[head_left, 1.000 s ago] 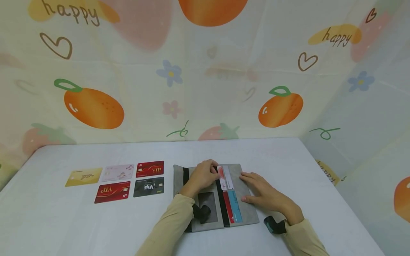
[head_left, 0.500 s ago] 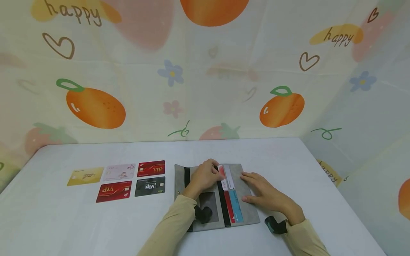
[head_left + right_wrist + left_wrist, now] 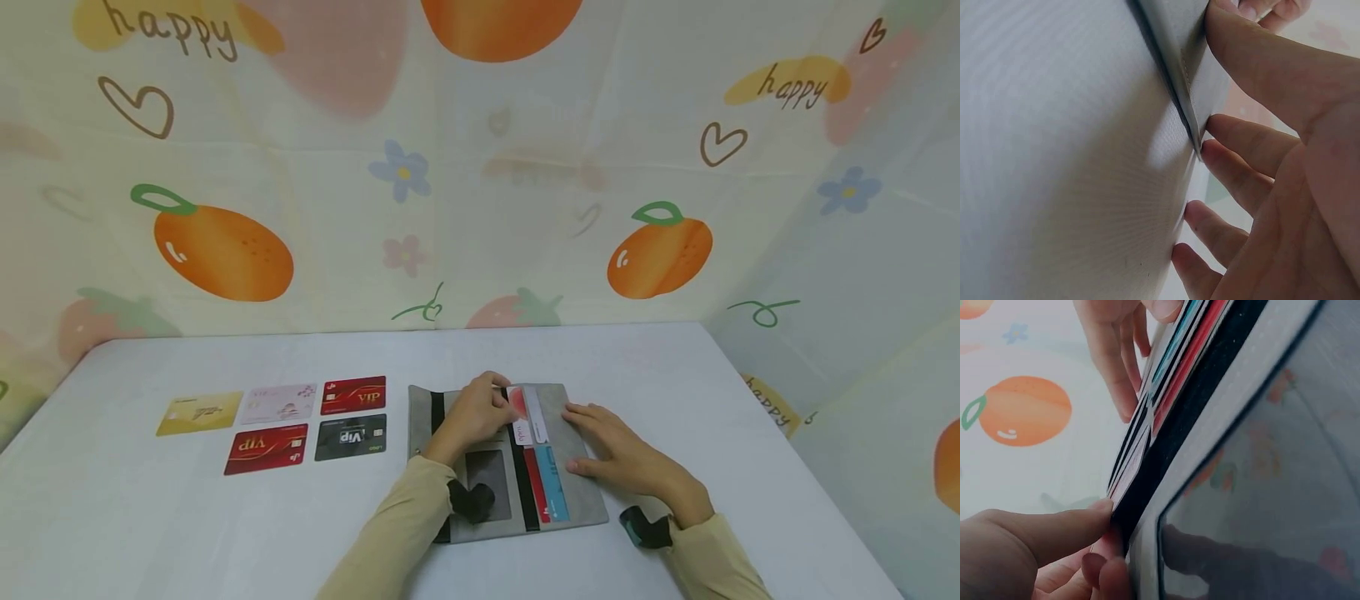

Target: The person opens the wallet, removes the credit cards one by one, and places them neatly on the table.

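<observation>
A grey wallet (image 3: 583,500) lies unfolded on the white table, with cards upright in its slots. My left hand (image 3: 474,415) is at its far edge. Thumb and forefinger pinch the end of a pink-and-white card (image 3: 522,431) there; in the left wrist view the thumb (image 3: 1079,530) sits right at the card's corner. My right hand (image 3: 626,454) rests with spread fingers on the wallet's right edge, some fingertips on the table beyond it in the right wrist view. A white card (image 3: 536,417), a red card (image 3: 536,486) and a blue card (image 3: 553,486) fill neighbouring slots.
Left of the wallet lie several loose cards: a gold one (image 3: 199,414), a pale floral one (image 3: 279,403), two red VIP cards (image 3: 353,396) and a black VIP card (image 3: 351,437). A printed curtain (image 3: 495,208) hangs behind the table (image 3: 187,533).
The pink-and-white card has shifted slightly in its slot under my left fingers. My right hand stays on the wallet's edge.
</observation>
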The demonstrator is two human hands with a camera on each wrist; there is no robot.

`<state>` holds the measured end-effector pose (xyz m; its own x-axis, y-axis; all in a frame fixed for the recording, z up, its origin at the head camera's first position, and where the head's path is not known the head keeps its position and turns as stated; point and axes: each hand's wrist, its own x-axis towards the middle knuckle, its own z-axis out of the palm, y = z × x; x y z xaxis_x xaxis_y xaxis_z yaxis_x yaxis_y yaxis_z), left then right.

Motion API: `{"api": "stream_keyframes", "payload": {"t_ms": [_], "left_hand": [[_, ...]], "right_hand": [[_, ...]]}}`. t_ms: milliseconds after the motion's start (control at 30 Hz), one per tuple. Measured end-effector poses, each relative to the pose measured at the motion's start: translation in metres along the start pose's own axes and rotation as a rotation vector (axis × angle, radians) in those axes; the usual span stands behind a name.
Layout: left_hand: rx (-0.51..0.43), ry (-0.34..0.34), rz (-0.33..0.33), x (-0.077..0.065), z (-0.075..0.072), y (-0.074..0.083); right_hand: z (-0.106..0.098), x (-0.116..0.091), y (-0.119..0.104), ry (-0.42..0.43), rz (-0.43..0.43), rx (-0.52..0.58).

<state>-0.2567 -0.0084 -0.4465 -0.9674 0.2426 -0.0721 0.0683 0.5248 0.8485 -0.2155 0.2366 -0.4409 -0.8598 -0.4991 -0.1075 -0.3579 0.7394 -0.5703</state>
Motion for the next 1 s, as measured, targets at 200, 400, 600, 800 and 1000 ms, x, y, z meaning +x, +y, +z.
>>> {"api": "stream_keyframes", "payload": {"t_ms": [200, 400, 600, 800, 1000], "left_hand": [[-0.032, -0.018, 0.013, -0.0016, -0.0047, -0.0034], [-0.072, -0.037, 0.003, -0.0024, -0.0066, -0.0054], [-0.063, -0.052, 0.01, -0.0041, -0.0084, -0.0051], [-0.044, -0.083, 0.054, -0.0042, -0.0099, -0.005], [-0.062, -0.095, 0.061, -0.0031, -0.0105, -0.0071]], "right_hand": [[0.0003, 0.0003, -0.0009, 0.003, -0.004, -0.009], [0.0011, 0.0005, 0.0002, 0.003, -0.006, -0.007], [0.0009, 0.0007, 0.0004, 0.0, -0.013, -0.006], [0.0016, 0.0004, 0.0007, 0.01, -0.035, -0.01], [0.0018, 0.0011, 0.0007, 0.016, -0.048, -0.015]]}}
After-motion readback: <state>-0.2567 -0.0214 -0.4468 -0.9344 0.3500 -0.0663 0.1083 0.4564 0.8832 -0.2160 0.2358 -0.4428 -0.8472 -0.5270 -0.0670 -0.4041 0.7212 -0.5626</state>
